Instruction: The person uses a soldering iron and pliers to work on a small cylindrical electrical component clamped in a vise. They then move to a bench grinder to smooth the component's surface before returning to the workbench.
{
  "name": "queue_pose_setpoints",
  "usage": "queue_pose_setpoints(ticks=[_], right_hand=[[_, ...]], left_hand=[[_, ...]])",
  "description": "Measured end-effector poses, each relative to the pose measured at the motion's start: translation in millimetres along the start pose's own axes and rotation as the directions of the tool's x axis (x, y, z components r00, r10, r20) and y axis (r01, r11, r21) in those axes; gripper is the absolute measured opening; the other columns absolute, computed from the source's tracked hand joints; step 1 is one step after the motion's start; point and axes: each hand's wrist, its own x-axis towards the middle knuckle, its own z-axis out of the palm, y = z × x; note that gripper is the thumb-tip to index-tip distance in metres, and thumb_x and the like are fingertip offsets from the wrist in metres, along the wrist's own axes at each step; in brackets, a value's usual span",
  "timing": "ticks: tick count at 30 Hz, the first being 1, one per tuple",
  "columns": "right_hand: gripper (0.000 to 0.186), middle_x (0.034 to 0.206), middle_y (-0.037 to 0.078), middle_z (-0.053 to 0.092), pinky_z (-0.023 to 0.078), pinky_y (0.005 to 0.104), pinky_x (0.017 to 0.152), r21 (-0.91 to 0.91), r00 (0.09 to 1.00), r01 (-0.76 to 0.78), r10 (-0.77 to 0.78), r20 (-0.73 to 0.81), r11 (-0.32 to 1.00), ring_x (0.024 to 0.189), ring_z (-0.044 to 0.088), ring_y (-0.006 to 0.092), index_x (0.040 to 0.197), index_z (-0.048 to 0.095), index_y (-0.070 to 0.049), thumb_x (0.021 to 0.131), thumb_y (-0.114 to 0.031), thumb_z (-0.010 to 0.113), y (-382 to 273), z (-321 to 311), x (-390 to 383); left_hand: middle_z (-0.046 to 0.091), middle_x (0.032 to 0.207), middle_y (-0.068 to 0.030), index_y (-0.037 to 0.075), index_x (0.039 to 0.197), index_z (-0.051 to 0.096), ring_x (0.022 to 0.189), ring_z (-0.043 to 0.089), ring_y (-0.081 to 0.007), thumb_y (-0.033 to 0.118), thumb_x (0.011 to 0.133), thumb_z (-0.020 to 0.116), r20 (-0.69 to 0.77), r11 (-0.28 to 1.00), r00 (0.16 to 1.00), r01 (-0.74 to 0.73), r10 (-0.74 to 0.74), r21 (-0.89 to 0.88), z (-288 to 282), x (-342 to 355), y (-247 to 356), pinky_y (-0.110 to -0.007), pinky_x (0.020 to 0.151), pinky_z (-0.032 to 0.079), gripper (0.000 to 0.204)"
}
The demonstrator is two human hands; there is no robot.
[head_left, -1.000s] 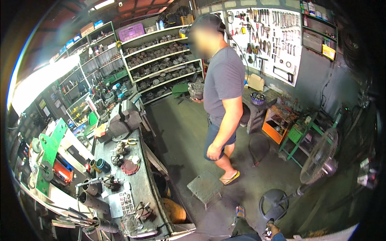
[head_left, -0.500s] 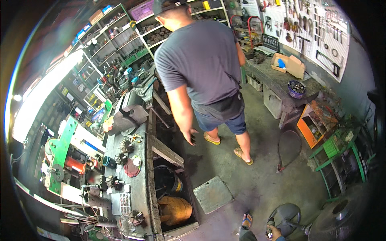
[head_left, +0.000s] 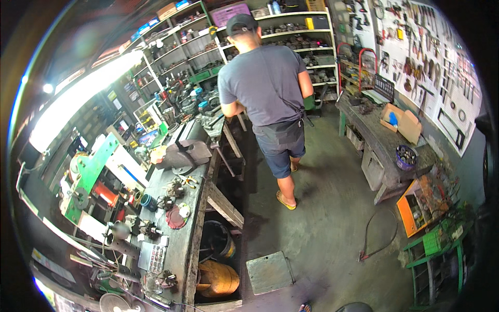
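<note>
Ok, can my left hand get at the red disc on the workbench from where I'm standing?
Probably not without stepping closer. The left hand is out of view, and the red disc lies among parts on the workbench, well off to the left. Nothing covers the disc, though, so it looks open from above.

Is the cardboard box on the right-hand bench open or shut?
Open. The cardboard box has its flaps folded outward, and a blue object shows inside it. It sits on the grey bench under the tool wall.

The single head-worn fisheye looks down from standing height across the workshop, workbench [head_left: 176,229] at eight o'clock, another person [head_left: 270,99] near at twelve.
</note>
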Motion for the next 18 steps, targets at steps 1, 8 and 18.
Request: queue_pose_setpoints(ticks=[1, 8, 18], right_hand=[[0.024, 0.071, -0.011, 0.063, 0.047, 0.0352, 0.055, -0.04, 0.998, -0.026, 0.028, 0.052, 0.999, 0.065, 0.063, 0.0122, 0.095, 0.065, -0.035, 0.084, -0.056, 0.072, -4, -1, 0], [0.024, 0.073, -0.01, 0.062, 0.049, 0.0394, 0.062, -0.173, 0.995, 0.049, -0.063, -0.077, 0.984, 0.066, 0.062, 0.0143, 0.091, 0.064, -0.037, 0.081, -0.055, 0.076, -48, 20, -33], [0.035, 0.063, -0.006, 0.052, 0.051, 0.0418, 0.064, -0.442, 0.961, 0.23, -0.275, -0.039, 0.867, 0.056, 0.055, 0.0141, 0.077, 0.059, -0.027, 0.086, -0.058, 0.073, -137, 99, -100]], left_hand=[[0.06, 0.137, -0.0114, 0.015, 0.152, 0.037, 0.096, 0.068, -0.0277, 0.049, 0.108, 0.039, -0.019, 1.0, 1.0, 0.009, -0.009, -0.028, 2, 1, -2, -0.038, 0.064, 0.058, 0.056], [0.067, 0.089, -0.01, 0.01, 0.121, 0.056, 0.065, 0.064, -0.0233, 0.04, 0.103, 0.048, -0.181, 0.999, 0.983, -0.046, 0.042, -0.018, 14, 9, -3, -0.034, 0.048, 0.049, 0.035], [0.066, 0.068, -0.0128, 0.0, 0.087, 0.069, 0.052, 0.061, -0.0254, 0.031, 0.097, 0.059, -0.439, 0.989, 0.887, 0.139, -0.144, -0.044, 30, -2, 9, -0.038, 0.041, 0.044, 0.034]])
